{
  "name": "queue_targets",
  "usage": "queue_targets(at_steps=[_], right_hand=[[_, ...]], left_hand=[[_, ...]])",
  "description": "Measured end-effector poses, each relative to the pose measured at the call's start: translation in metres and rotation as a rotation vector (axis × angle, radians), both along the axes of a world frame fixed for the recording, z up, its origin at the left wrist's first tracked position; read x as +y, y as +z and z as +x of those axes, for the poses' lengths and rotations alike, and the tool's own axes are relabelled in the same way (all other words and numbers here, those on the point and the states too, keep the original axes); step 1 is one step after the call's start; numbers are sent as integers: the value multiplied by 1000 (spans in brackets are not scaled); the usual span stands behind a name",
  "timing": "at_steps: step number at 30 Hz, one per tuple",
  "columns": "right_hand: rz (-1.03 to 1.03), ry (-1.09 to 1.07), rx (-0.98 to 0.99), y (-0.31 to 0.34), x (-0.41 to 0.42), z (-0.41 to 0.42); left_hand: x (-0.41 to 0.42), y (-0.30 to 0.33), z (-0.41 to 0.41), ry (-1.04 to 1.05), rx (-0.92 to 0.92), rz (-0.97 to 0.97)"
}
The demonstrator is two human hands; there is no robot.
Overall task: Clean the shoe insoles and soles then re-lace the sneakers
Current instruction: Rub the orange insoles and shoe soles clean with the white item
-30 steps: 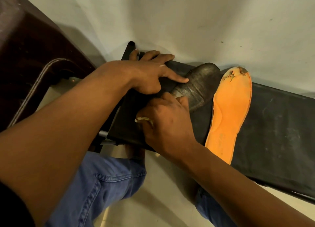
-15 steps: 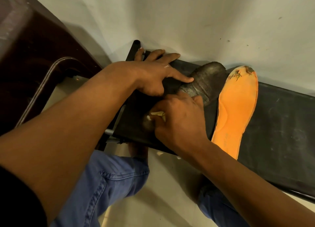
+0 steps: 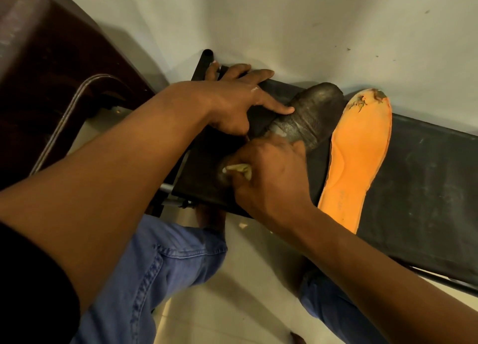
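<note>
Surface [image 3: 426,188] black, carries both insoles side by side near wall. Orange insole [image 3: 359,157] lies flat, untouched, toe torn. Dark insole [image 3: 310,116] beside it, being scrubbed. Left hand [image 3: 238,103] spread, fingers pressing insole edge flat. Right hand [image 3: 269,178] curled round small pale scrubber [image 3: 238,168]; kind unclear. Advice: keep firm hold-down, short strokes heel to toe, cover edges.

A dark grey, textured fabric-topped insole [image 3: 307,116] is lying flat on the black padded bench [image 3: 426,167], its heel end hidden. A bright orange foam insole [image 3: 359,152] is lying just beside it on the bench, its toe end frayed and torn.
</note>
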State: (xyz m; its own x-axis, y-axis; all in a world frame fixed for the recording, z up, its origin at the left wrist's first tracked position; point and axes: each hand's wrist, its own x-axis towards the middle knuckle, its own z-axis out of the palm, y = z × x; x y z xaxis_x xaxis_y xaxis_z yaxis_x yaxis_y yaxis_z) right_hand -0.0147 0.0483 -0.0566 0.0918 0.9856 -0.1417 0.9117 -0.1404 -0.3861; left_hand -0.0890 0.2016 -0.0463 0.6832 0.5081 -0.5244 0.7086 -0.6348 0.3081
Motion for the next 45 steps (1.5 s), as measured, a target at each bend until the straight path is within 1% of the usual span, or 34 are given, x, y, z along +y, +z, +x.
queue_targets(at_steps=[1, 3, 5, 7, 9, 11, 12, 15, 19, 23, 25, 27, 30, 33, 35, 37, 39, 42, 45], right_hand=[[-5, 27, 10, -1, -3, -4], [3, 60, -39, -2, -5, -5], [44, 15, -102, -2, 0, 4], [60, -56, -116, -3, 5, 12], [38, -57, -60, -3, 5, 10], [33, 9, 15, -3, -1, 0], [35, 50, 21, -3, -4, -4], [35, 92, -85, 2, -3, -1], [32, -5, -134, 5, 5, 14], [24, 64, -82, 6, -1, 7], [52, 100, -133, 9, -5, 5], [33, 113, -211, 14, -5, 11], [5, 13, -274, 14, 2, 35], [9, -92, -227, 11, 6, 44], [-10, -50, -166, 12, 2, 35], [-26, 46, -128, 14, -5, 22], [-11, 99, -164, 15, -8, 18], [6, 24, -256, 12, -2, 34], [4, -81, -251, 8, 3, 49]], left_hand=[[0, -1, 0, -6, 3, 4], [0, -2, 1, -7, 6, 12], [0, -2, 1, 1, 0, 16], [0, -1, 1, 5, -3, 19], [1, -1, 0, 6, -5, 19], [1, -3, -1, -1, -5, 16], [0, -3, -1, -4, -4, 14], [0, -2, 1, 0, -1, 15], [-1, -1, 0, 6, -5, 18], [0, -2, 0, 3, 5, 14], [0, -2, 0, -6, 14, 19], [1, -3, 0, -10, 16, 18], [-1, -1, 0, 0, 12, 20], [-3, -1, 1, 2, 18, 29], [-2, -1, 1, 6, 20, 22], [0, -2, 1, 7, 25, 15], [0, -2, 2, 3, 31, 16], [-2, -2, 1, 5, 23, 20], [-2, -2, 1, -1, 18, 26]])
